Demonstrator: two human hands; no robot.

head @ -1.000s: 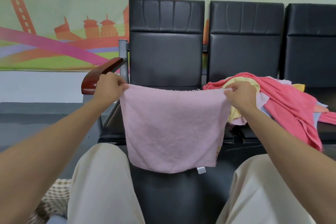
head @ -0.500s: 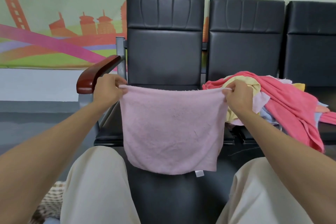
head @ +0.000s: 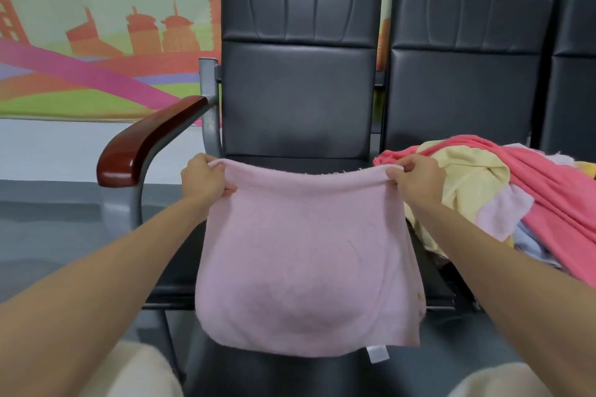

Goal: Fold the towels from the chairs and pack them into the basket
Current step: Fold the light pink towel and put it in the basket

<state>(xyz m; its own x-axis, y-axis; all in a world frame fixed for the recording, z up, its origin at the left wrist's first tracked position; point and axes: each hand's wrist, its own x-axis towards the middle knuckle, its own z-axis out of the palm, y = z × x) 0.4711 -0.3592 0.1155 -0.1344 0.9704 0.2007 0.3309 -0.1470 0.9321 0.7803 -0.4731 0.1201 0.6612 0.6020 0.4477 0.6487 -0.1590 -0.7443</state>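
Nearest, below the chair (head: 300,90): your knees in pale trousers (head: 138,371). In front of the chair seat, your left hand (head: 204,179) and right hand (head: 417,179) each pinch a top corner of the pink towel (head: 303,261), fingers curled tight over its edge. The towel hangs spread, top edge sagging, white label (head: 377,354) at the bottom. Right of the chair: pile of towels (head: 516,190), just beside your right hand. Left: brown armrest (head: 145,142). Behind: painted wall (head: 96,74).
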